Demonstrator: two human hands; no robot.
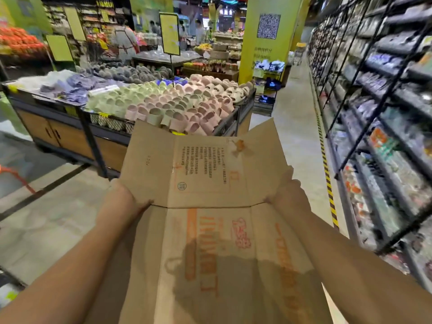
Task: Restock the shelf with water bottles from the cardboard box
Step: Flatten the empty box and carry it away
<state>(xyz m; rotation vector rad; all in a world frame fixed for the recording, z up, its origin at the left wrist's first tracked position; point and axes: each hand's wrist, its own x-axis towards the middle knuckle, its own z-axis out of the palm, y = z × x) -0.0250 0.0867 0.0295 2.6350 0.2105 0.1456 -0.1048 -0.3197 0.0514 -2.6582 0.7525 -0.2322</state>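
Cardboard box (210,174) flattened, lower centre of frame, long axis running from bottom edge up to frame centre, flaps pointing away. Left hand (121,199) and right hand (288,195) grip side edges at fold line; fingers curled behind cardboard, mostly hidden.

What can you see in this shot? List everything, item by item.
cardboard box: one, brown with orange print, opened flat, centre foreground; no bottles showing
slippers: many, pink, green and cream, piled on the display table
display table: one, dark frame with wooden doors, behind the box to the left
sign: one, yellow in a black frame, standing over the slippers
pillar: one, yellow-green with a QR code, centre back
shelf: one long run, dark metal, right side; goods too blurred to name
floor tape: one strip, yellow and black, along the shelf foot
people: a few, far back
left hand: grips the box's left edge
right hand: grips its right edge
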